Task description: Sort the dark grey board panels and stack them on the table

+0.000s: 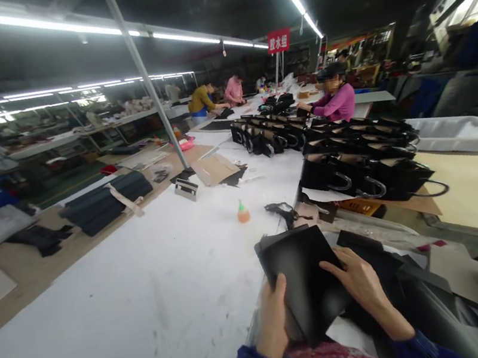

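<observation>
A stack of flat black panels [304,277], smooth and rectangular, is held tilted over the near edge of the white table. My left hand [273,313] grips its left side, thumb lying on the top face. On the right side, my right hand [361,277] grasps the edge with thumb and fingers; some fingertips are hidden. More black sheets [411,291] lie to the right of my right hand. Just beyond the panels are black strap-like scraps [287,210] and a small bottle [243,211] of orange contents with a green tip.
Rows of black handbags [355,166] stand on the right side, beside a white plastic bin [458,132]. A slanted metal post [145,73] rises from the white table [147,284]. Dark rolled material [106,200] lies at left. Several co-workers, one in a purple top [340,102], are farther back.
</observation>
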Demonstrator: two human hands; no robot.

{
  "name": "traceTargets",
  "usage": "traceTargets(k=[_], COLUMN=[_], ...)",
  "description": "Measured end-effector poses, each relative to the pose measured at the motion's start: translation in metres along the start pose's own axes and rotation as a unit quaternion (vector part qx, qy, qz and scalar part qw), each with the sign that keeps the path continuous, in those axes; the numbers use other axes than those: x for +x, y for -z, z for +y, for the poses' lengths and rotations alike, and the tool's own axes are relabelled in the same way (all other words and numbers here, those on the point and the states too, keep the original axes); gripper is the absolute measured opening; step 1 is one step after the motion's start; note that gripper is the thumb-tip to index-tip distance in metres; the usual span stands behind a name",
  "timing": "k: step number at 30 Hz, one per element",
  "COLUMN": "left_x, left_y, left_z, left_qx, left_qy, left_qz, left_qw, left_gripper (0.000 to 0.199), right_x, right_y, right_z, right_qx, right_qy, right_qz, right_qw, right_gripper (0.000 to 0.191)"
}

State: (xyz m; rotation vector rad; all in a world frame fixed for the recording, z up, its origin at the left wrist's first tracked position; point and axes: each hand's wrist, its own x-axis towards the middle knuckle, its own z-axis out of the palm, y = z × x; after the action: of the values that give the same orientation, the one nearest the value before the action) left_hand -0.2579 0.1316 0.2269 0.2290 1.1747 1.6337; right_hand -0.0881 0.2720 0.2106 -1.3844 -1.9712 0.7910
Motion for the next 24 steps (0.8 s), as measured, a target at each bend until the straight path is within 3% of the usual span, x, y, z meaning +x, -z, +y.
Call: traceTargets(k=[4, 7, 11, 16, 19, 24], left_x=[-0.003, -0.004, -0.004, -0.009, -0.011, -0.012], left_y=[0.011, 0.014, 0.01, 0.01, 0.013, 0.014], left_z=[0.001, 0.0, -0.001, 0.01, 0.016, 0.015], left_qx=[-0.014, -0.004, -0.009, 0.04, 0.054, 0.062], left_qy=[0.019, -0.003, -0.039, -0.073, -0.079, -0.078], left_qz=[-0.014, -0.012, 0.017, 0.045, 0.046, 0.053], left_qw=[1.0, 1.0, 0.999, 0.995, 0.994, 0.994], left_gripper=[0.068, 0.064, 0.064, 0.067, 0.069, 0.068], right_x=[0.021, 0.03, 0.022, 0.016, 0.02, 0.03], right_y=[0.028, 0.039, 0.02, -0.005, 0.001, 0.019], right_z=[0.014, 0.009, -0.011, -0.024, -0.028, -0.043], right_qx=[0.023, 0.016, 0.018, -0.022, -0.053, -0.046], right_qy=[-0.031, -0.021, -0.007, -0.02, -0.003, 0.019], right_qz=[-0.014, -0.069, -0.173, -0.098, -0.141, -0.185], right_qw=[0.999, 0.997, 0.985, 0.995, 0.989, 0.981], right_gripper=[0.041, 0.043, 0.045, 0.042, 0.023, 0.041])
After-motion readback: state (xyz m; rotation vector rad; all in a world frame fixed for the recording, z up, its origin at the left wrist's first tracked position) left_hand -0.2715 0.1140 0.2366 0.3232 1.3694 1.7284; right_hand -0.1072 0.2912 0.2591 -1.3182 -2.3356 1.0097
